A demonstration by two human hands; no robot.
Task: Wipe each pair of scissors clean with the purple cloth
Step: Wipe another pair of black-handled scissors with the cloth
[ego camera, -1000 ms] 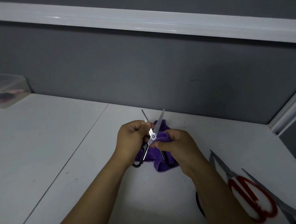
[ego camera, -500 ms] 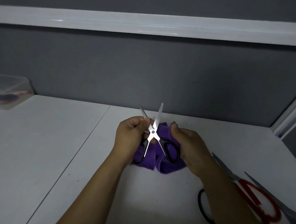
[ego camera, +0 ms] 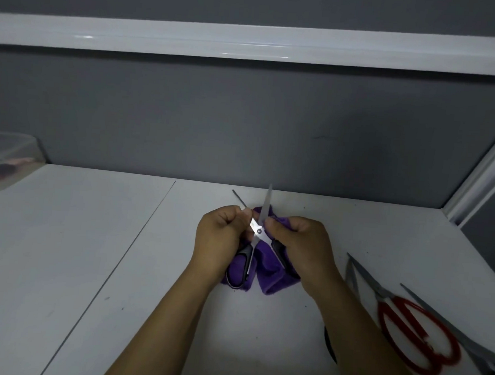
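Right hand point(ego camera: 300, 247) slid back to pivot, clutching purple cloth point(ego camera: 267, 271); left hand point(ego camera: 220, 240) pinches scissors point(ego camera: 259, 231) blade.

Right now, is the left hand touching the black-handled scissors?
Touching. Head view: the left hand pinches one blade of the black-handled scissors just above the pivot.

Clear plastic box point(ego camera: 7, 160) at far left on white table point(ego camera: 66, 235), grey wall point(ego camera: 244, 115) behind

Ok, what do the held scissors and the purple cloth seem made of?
Scissors: blades look like polished steel, glinting near the pivot; handles matte black, probably plastic. Purple cloth: soft, fuzzy, drooping in folds, likely microfibre or fleece.
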